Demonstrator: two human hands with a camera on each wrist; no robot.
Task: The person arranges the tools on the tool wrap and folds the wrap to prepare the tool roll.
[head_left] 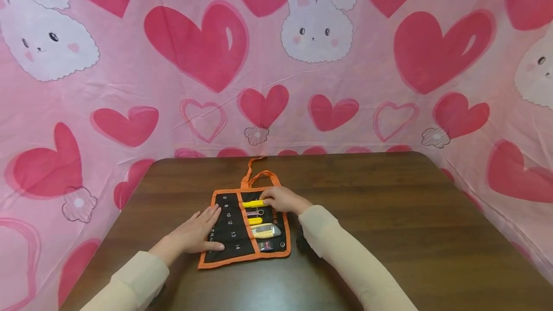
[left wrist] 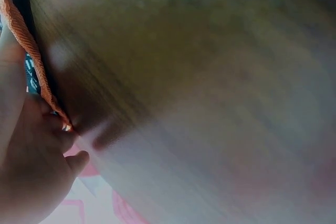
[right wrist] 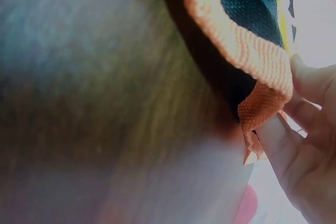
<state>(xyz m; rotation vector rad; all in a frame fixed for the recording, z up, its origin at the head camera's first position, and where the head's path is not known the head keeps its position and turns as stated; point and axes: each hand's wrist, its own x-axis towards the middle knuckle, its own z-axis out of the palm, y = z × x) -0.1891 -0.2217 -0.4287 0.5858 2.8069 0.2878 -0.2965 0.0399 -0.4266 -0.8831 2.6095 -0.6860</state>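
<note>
A black tool roll (head_left: 233,240) with orange edging and printed numbers lies spread on the table. My left hand (head_left: 195,232) rests on its left part, fingers extended and thumb apart. At the top pocket, my right hand (head_left: 286,199) pinches the end of a yellow tool (head_left: 252,204), whose other end is hidden in the pocket. Below it sit a thin tool with a ring end (head_left: 255,213), another yellow handle (head_left: 256,221), a utility knife (head_left: 267,230) and a small clear packet (head_left: 266,245). The right wrist view shows the orange edging (right wrist: 244,51) beside the right fingers.
An orange strap (head_left: 249,172) trails from the roll's far side over the brown wooden table (head_left: 367,205). A pink cloth (head_left: 268,71) with hearts and rabbits hangs behind the table and along its sides.
</note>
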